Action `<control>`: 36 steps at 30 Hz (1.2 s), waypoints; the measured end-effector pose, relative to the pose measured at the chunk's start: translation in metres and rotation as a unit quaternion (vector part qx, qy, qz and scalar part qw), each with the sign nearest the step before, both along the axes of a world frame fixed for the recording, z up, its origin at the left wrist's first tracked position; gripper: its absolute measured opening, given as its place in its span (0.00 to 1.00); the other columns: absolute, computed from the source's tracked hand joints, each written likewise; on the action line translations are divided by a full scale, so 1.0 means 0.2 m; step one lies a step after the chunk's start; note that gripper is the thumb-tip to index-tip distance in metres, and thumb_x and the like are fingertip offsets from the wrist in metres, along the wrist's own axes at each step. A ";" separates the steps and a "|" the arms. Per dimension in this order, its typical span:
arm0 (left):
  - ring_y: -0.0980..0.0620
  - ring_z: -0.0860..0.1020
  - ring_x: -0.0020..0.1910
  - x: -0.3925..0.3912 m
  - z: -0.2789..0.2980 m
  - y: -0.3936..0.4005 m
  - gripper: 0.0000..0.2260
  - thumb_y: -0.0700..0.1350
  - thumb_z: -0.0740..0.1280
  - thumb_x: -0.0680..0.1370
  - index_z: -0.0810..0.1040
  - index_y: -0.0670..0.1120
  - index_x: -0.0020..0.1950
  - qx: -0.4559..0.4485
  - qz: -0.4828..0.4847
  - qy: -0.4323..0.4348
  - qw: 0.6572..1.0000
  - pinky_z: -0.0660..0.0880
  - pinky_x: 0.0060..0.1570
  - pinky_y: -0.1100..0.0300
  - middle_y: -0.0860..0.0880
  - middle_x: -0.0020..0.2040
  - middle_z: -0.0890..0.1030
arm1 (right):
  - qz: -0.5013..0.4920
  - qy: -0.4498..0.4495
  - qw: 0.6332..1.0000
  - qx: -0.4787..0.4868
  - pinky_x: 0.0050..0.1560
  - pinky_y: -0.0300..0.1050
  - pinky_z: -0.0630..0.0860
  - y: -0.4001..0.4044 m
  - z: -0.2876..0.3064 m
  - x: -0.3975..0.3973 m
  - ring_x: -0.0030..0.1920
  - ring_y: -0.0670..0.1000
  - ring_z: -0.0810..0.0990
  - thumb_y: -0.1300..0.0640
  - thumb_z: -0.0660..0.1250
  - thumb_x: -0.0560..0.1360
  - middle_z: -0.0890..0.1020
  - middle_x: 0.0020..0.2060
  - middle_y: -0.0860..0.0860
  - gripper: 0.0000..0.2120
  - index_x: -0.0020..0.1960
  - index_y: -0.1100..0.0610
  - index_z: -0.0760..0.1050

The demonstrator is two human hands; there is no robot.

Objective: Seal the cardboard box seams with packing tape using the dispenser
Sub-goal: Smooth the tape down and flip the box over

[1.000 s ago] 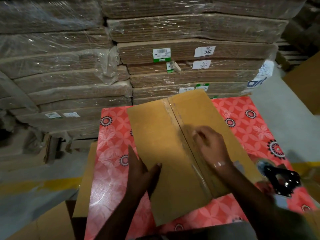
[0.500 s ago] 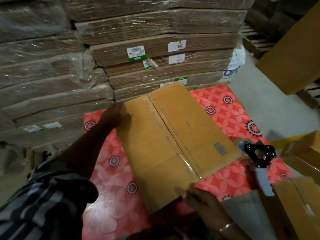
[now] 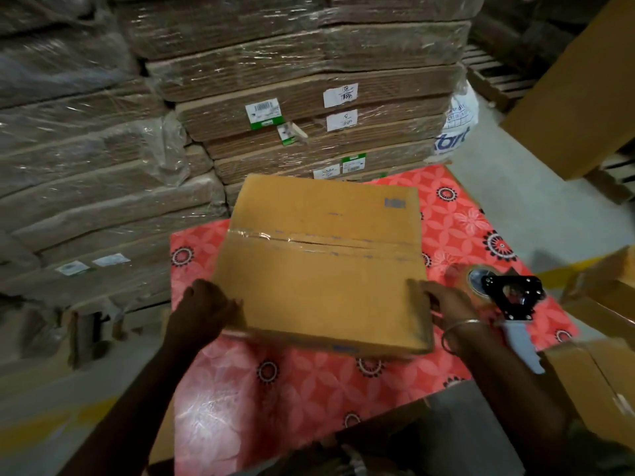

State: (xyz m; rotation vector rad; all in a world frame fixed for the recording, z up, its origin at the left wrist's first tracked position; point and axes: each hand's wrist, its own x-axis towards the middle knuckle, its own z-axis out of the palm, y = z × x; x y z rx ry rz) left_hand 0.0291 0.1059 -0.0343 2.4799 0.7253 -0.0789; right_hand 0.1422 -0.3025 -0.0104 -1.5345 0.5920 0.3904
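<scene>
A brown cardboard box (image 3: 323, 269) stands on the red flowered table (image 3: 309, 389). Clear tape runs along its middle seam, which now lies crosswise to me. My left hand (image 3: 206, 309) grips the box's near left corner. My right hand (image 3: 446, 300), with a bangle on the wrist, holds the near right corner. The tape dispenser (image 3: 508, 300), black with a pale blue handle and a roll of tape, lies on the table just right of my right hand, untouched.
Wrapped stacks of flattened cardboard (image 3: 275, 97) rise right behind the table. Open boxes (image 3: 601, 372) stand at the right edge, and another large box (image 3: 577, 97) sits at the upper right. A cardboard flap (image 3: 429, 427) crosses the near edge below.
The box has been turned about a quarter turn, so its taped seam runs left to right. Both hands moved from opposite ends to the two near corners.
</scene>
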 end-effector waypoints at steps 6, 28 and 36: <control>0.47 0.81 0.40 -0.35 -0.02 -0.27 0.25 0.57 0.80 0.70 0.68 0.45 0.49 -0.112 0.056 0.006 0.992 0.78 0.40 0.45 0.47 0.40 0.82 | 0.062 -0.025 0.993 -0.094 0.33 0.41 0.73 -0.05 -0.04 0.24 0.36 0.54 0.78 0.57 0.75 0.71 0.82 0.39 0.57 0.11 0.47 0.64 0.82; 0.39 0.80 0.54 -0.49 0.06 -0.40 0.52 0.67 0.76 0.55 0.65 0.42 0.70 -0.181 0.175 -0.032 0.967 0.79 0.51 0.45 0.39 0.55 0.78 | 0.095 -0.102 0.990 -0.030 0.42 0.41 0.74 -0.35 -0.12 0.13 0.42 0.54 0.77 0.57 0.71 0.72 0.80 0.38 0.53 0.08 0.46 0.62 0.79; 0.46 0.74 0.63 -0.35 0.06 -0.74 0.29 0.63 0.68 0.71 0.70 0.60 0.71 -0.086 0.059 -0.203 0.974 0.75 0.57 0.52 0.45 0.67 0.74 | 0.120 -0.158 0.832 -0.518 0.54 0.61 0.69 -0.91 -0.42 -0.12 0.55 0.67 0.72 0.45 0.70 0.67 0.74 0.55 0.65 0.31 0.64 0.61 0.73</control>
